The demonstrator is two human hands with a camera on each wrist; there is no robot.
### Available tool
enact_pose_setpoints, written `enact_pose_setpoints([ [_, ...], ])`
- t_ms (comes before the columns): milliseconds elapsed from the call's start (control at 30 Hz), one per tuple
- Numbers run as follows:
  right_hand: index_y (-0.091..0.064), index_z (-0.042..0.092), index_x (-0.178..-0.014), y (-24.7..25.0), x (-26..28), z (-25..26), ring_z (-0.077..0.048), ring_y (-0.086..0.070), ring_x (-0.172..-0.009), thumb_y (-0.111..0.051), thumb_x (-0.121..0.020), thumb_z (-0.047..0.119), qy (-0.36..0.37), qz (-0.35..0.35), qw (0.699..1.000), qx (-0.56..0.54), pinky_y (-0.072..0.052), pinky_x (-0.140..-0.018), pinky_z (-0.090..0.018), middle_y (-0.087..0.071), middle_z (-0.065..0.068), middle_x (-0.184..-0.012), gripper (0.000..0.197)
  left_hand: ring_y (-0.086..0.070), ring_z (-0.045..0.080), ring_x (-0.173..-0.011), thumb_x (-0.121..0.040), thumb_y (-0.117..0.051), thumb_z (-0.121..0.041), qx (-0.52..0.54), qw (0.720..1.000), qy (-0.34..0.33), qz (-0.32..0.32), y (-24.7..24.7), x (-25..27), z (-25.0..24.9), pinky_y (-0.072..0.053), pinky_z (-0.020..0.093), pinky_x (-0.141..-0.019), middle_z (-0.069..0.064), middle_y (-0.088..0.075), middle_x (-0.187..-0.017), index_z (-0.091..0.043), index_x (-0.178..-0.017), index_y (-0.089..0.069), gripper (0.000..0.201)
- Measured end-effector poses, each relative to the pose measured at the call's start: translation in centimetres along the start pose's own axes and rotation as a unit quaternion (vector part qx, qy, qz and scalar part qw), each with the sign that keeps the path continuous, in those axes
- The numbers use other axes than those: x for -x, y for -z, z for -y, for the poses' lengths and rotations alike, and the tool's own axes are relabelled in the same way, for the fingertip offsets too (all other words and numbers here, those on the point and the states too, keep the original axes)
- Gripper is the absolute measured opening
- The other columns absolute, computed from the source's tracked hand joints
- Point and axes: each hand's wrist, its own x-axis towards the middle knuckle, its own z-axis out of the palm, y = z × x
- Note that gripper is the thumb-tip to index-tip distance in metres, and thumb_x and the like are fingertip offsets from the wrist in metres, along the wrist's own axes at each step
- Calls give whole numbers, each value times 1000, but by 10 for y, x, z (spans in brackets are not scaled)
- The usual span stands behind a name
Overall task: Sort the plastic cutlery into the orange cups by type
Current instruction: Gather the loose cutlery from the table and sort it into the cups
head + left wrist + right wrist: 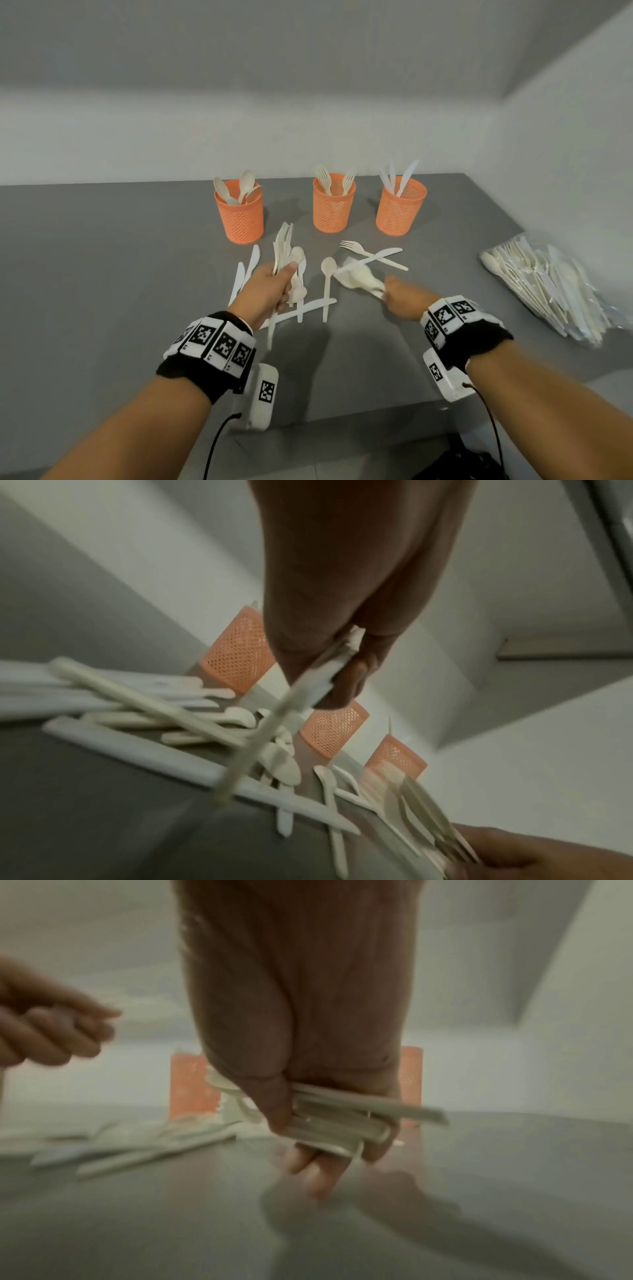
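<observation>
Three orange mesh cups stand in a row at the back: the left cup (pixel 240 219) holds spoons, the middle cup (pixel 334 209) forks, the right cup (pixel 399 212) knives. My left hand (pixel 272 289) grips a bunch of forks (pixel 283 246), tines pointing away, above the loose pile. My right hand (pixel 397 294) grips a bunch of spoons (pixel 359 279), bowls pointing left. The left wrist view shows the fork handles (pixel 329 674) clamped between thumb and fingers. In the blurred right wrist view the spoon handles (pixel 342 1118) lie under my thumb.
Loose cutlery lies on the grey table (pixel 102 274): white knives (pixel 246 270), a spoon (pixel 327 284), a fork (pixel 363 251) crossed by a knife (pixel 382 255). A clear bag of more cutlery (pixel 548 287) sits at the right, near the wall. The table's front edge is close to my forearms.
</observation>
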Motion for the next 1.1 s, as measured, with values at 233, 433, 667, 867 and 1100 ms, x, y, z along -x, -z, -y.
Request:
enact_pose_setpoints([
  [233,-42,6,-106,23,22,84,-14,-46,-52,-32,-99,10,90,-92,932,-338,-41,-42,-15,-50,-5,-70,13,-46,8,-49,-85,-63,-39,102,993,-15,56,-28,-3,-14,-39,20,-50,-5,-50,-61,-10,-97,-55,32],
  [433,-50,1,-125,17,28,137,-25,-58,-106,-44,-94,7,211,-58,939,-266,-46,-82,-26,-59,-15,-114,33,-71,18,-77,-88,-60,-30,185,982,23,23,-15,-17,-15,-56,24,-58,13,-71,-93,-3,-112,-55,36],
  [667,-56,11,-107,-15,13,134,-14,-44,-46,-37,-98,18,95,-3,931,-352,-36,-38,-17,-49,-5,-64,22,-40,9,-39,-90,-45,-6,222,970,44,-89,35,-27,-4,-36,17,-38,-4,-40,-41,-11,-68,-44,22],
  [867,-57,7,-93,-46,-2,126,-29,-56,-87,-42,-94,21,48,-20,993,-107,-44,-74,-30,-54,-13,-94,21,-39,10,-46,-91,-52,-12,201,976,35,-70,52,-22,-1,-39,21,-44,-1,-40,-52,-11,-68,-46,24],
  [1100,-41,6,-117,-38,-13,110,-32,-57,-107,-60,-86,15,-22,-49,995,-87,-44,-79,-33,-56,-17,-116,37,-38,13,-52,-92,-51,-13,193,979,35,-53,52,-18,2,-38,24,-50,2,-40,-58,-11,-71,-45,22],
])
